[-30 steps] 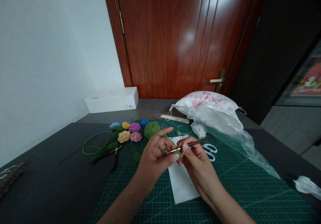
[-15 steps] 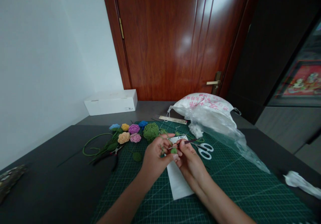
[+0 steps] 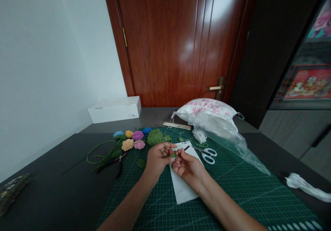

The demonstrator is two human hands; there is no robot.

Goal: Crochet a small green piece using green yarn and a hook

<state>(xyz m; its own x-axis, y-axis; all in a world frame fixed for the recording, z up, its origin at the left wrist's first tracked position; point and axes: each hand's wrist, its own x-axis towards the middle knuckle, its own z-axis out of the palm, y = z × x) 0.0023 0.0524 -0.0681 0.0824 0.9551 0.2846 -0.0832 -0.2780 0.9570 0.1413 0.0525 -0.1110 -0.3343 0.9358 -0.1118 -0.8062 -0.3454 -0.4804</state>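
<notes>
My left hand (image 3: 158, 156) is closed on a small green crochet piece (image 3: 172, 155), with green yarn running over its fingers. In my right hand (image 3: 188, 165) is a crochet hook (image 3: 186, 148) with a dark handle; its tip meets the green piece between the two hands. Behind my left hand lies a ball of green yarn (image 3: 155, 137). Beneath both hands is a white notepad sheet (image 3: 182, 186) on the green cutting mat (image 3: 144, 203). White-handled scissors (image 3: 209, 155) lie right of my right hand.
Left of the yarn lie crocheted flowers (image 3: 128, 144) with green stems and pliers (image 3: 120, 162). A wooden ruler (image 3: 177, 125), white fluff (image 3: 199, 136) and a stuffed white bag (image 3: 207, 108) are at the back. A white box (image 3: 115, 110) stands by the wall; a white crumpled item (image 3: 307, 186) lies right.
The small green piece has turned between my fingers and shows less of its face. The hook has tilted more steeply, and my right hand has shifted slightly. The camera view has moved a little.
</notes>
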